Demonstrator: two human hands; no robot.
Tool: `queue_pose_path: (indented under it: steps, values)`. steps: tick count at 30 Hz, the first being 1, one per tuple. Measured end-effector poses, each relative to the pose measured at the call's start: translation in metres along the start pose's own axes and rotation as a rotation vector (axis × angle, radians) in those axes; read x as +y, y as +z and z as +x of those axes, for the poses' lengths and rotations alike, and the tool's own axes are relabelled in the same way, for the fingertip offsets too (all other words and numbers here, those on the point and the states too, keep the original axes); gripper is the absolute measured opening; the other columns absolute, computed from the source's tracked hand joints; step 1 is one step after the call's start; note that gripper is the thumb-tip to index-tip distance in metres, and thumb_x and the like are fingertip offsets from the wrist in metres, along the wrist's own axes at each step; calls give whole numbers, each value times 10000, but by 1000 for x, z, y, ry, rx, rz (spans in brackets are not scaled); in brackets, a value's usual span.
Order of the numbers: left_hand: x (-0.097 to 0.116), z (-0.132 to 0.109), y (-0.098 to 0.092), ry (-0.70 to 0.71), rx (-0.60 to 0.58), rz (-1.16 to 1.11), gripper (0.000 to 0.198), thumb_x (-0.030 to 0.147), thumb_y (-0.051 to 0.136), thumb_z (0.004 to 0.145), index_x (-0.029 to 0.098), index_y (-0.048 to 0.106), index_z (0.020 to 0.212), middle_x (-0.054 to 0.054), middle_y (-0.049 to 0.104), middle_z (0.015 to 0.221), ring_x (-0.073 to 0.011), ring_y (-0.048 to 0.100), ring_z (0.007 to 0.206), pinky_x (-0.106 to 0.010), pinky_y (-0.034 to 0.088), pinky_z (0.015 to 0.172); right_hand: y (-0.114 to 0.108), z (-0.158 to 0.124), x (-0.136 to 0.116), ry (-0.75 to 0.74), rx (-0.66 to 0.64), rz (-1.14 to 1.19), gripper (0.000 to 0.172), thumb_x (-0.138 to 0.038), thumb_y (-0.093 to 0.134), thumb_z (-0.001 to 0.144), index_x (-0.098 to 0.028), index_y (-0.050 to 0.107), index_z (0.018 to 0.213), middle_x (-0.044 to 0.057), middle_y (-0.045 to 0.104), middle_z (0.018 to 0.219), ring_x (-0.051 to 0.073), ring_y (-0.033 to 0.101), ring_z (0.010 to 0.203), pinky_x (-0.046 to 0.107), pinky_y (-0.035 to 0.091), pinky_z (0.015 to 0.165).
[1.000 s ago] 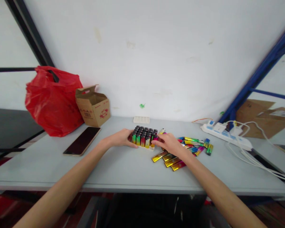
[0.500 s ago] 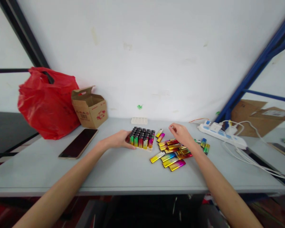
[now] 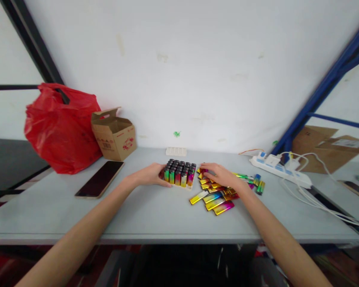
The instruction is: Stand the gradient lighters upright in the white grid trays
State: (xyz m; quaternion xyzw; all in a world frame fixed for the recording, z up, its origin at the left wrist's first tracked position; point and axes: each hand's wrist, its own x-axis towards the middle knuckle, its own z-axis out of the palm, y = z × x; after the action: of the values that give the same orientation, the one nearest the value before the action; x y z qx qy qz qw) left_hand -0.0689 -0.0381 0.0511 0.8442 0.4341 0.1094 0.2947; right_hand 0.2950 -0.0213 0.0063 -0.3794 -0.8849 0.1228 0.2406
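Upright lighters (image 3: pixel 178 175) with black tops and shiny multicoloured bodies stand packed in rows in a pale tray (image 3: pixel 189 188). My left hand (image 3: pixel 152 174) is closed on the left side of this tray, with the thumb along its front. To the right lies a spread of loose lighters (image 3: pixel 214 197), yellow, blue, red and magenta. My right hand (image 3: pixel 218 174) is low over the far end of the spread, thumb and fingers about a magenta-and-yellow lighter (image 3: pixel 204 171); the hand partly covers it. Green lighters (image 3: pixel 260 187) lie beyond my right wrist.
A second pale tray (image 3: pixel 176 151) rests by the wall. On the left are a phone (image 3: pixel 100 179), an opened cardboard box (image 3: pixel 116 139) and a red plastic bag (image 3: pixel 62 131). A power strip (image 3: pixel 281 171) with white cables lies at the right.
My right hand has come down and left onto the lighters nearest the tray, its fingers now about one of them. My left hand stays on the tray.
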Motion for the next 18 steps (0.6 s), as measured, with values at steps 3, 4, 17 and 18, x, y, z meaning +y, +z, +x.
queue_pose_path:
  steps: [3,4,17,18]
  values:
    - [1,-1,0,-2,1,-14,667,678,815,709,190,708,1150,-37,781,1033,-265,696,909,-307,523,752,-10,0,-3,13,-38,-110,317,-375,629,1035,-207,779,1259,141,761,1310,319,698,1236,512,507,1145]
    - [1,-1,0,-3,1,-17,664,674,818,709,192,708,1152,-37,784,1037,-266,700,909,-308,524,753,-15,0,-4,27,-46,-141,301,-371,635,1033,-202,788,1231,141,773,1265,316,711,1192,505,517,1124]
    - [-2,0,-1,9,32,50,681,711,819,696,203,715,1137,-30,781,997,-264,698,889,-303,511,734,-63,-29,29,229,144,-224,283,-279,567,1012,-200,814,1125,115,820,1153,289,770,1056,457,592,1011]
    - [-2,1,-1,4,26,55,676,712,817,700,201,714,1130,-31,780,996,-264,698,888,-303,510,728,-66,-31,30,235,142,-209,284,-294,568,1009,-204,815,1118,110,823,1140,290,772,1043,459,598,998]
